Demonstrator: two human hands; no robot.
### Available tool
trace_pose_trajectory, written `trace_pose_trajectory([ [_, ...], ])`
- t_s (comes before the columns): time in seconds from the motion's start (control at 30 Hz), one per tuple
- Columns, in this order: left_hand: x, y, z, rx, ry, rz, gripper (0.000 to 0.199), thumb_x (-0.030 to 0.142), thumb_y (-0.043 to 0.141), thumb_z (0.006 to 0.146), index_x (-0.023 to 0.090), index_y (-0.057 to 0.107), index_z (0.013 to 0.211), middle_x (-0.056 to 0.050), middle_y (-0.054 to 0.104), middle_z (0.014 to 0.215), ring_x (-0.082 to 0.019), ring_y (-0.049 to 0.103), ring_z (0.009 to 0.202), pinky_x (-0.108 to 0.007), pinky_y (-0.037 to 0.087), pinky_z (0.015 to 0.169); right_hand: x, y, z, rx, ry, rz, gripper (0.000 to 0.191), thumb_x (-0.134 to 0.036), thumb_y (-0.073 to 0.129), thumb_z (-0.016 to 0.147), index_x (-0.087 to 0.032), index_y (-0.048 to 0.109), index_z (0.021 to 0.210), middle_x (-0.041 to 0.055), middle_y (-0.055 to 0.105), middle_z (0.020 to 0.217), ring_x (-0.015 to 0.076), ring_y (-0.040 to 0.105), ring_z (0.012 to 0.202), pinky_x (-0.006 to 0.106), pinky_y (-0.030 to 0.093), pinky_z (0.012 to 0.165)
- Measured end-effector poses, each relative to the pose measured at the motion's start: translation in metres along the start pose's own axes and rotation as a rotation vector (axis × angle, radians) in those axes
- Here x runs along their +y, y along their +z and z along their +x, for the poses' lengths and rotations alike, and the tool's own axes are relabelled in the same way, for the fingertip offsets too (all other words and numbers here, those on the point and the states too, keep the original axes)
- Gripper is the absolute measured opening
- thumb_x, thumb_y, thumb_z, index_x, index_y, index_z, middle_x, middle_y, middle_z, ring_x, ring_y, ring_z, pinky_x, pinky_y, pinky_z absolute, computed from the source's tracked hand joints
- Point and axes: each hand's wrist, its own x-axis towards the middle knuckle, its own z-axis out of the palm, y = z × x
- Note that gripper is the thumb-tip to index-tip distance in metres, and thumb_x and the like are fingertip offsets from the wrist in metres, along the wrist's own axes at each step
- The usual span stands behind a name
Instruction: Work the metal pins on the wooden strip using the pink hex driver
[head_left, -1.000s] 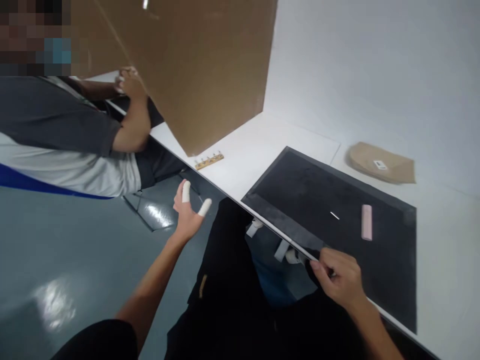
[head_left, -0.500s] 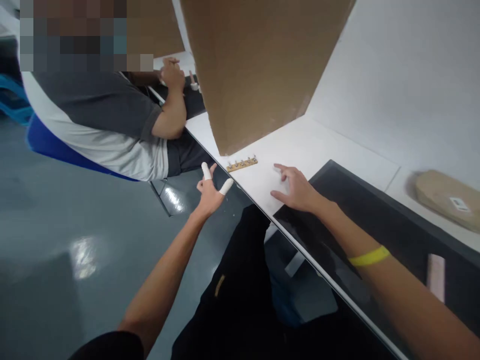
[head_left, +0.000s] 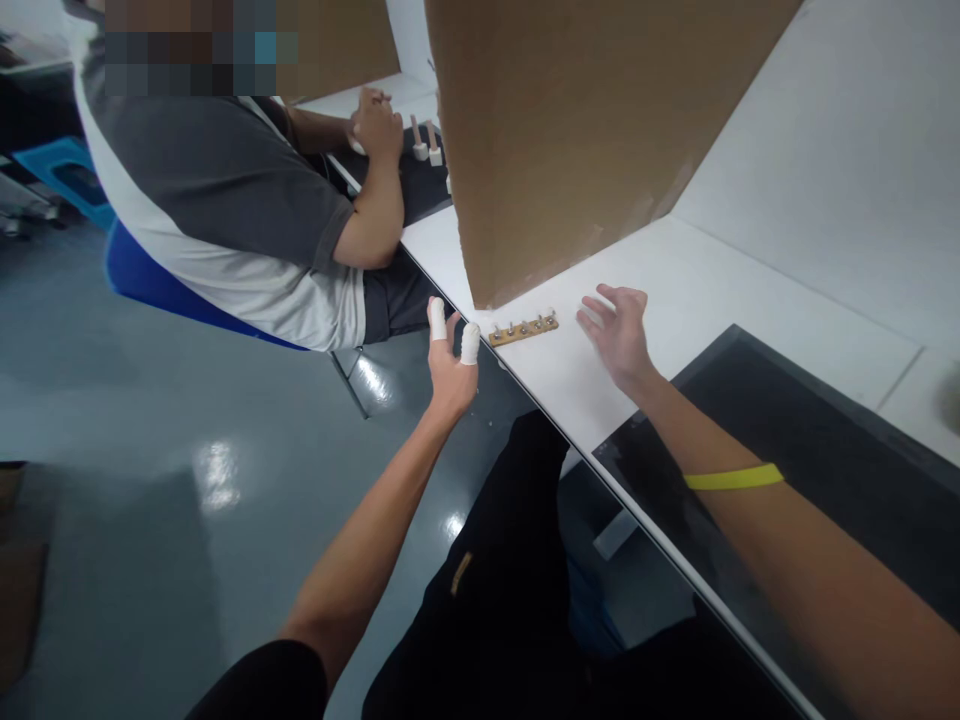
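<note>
A short wooden strip with several metal pegs or screws standing in it (head_left: 523, 331) lies on the white tabletop (head_left: 555, 385), close to the foot of a cardboard panel. Left of the strip, just off the table's edge, is my left hand (head_left: 454, 365), open, with white covers on its thumb and a finger. It holds nothing. My right hand (head_left: 621, 335) hovers over the table to the right of the strip, fingers apart and nothing in them. A yellow band (head_left: 735, 477) circles my right wrist. Neither hand touches the strip.
The tall cardboard panel (head_left: 585, 150) stands across the table. A black mat (head_left: 795, 430) lies under my right forearm. Beyond the panel a seated co-worker (head_left: 247, 220) has both hands together over another dark mat, near small white-based sticks (head_left: 427, 145).
The view has shifted, so the scene sits farther right in it. My right hand has lifted and turned upward, farther along the table. My left hand's fingers now point more upright.
</note>
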Motion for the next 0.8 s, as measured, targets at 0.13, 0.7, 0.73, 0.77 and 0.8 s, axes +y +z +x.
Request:
trace_pose_trajectory([
  [0.13,0.02,-0.004,-0.008,0.093,-0.014,-0.011,0.09,0.077,0.06,0.09,0.036,0.028,0.164,-0.007,0.021,0.177,-0.035,0.041,0.155,-0.054,0.055,0.114,-0.03,-0.005,-0.008,0.12,0.197,0.337,0.064,-0.088,0.061,0.076,-0.026,0.053,0.093,0.0101,0.059,0.13,0.0311,0.057,0.137,0.057,0.049,0.116],
  [0.7,0.169,0.108,-0.11,-0.381,0.09,-0.707,0.077,0.088,0.007,0.093,0.056,0.022,0.161,0.023,0.004,0.176,-0.023,-0.006,0.166,-0.048,0.015,0.138,-0.184,0.025,-0.165,-0.219,-0.121,0.945,0.063,-0.077,0.051,0.091,-0.034,0.056,0.137,0.0032,0.057,0.153,0.0259,0.025,0.162,0.059,0.007,0.135],
  [0.73,0.17,0.111,-0.115,-0.393,0.091,-0.727,0.077,0.088,0.009,0.093,0.055,0.021,0.162,0.023,0.003,0.176,-0.022,-0.007,0.166,-0.048,0.014,0.138,-0.185,0.021,-0.167,-0.217,-0.138,0.931,0.064,-0.078,0.05,0.092,-0.033,0.055,0.138,0.0031,0.056,0.155,0.0256,0.024,0.162,0.058,0.007,0.135],
  [0.77,0.171,0.113,-0.118,-0.401,0.088,-0.738,0.077,0.088,0.011,0.093,0.054,0.019,0.162,0.022,0.002,0.177,-0.022,-0.007,0.166,-0.048,0.013,0.138,-0.185,0.018,-0.17,-0.223,-0.159,0.912,0.065,-0.078,0.048,0.092,-0.033,0.055,0.138,0.0029,0.055,0.155,0.0251,0.023,0.162,0.058,0.007,0.135],
  [0.8,0.172,0.116,-0.121,-0.405,0.084,-0.742,0.079,0.089,0.014,0.093,0.054,0.017,0.163,0.022,0.0,0.177,-0.022,-0.008,0.166,-0.048,0.012,0.138,-0.186,0.015,-0.172,-0.233,-0.183,0.893,0.065,-0.079,0.047,0.093,-0.033,0.055,0.138,0.0027,0.054,0.156,0.0245,0.023,0.162,0.058,0.007,0.135],
])
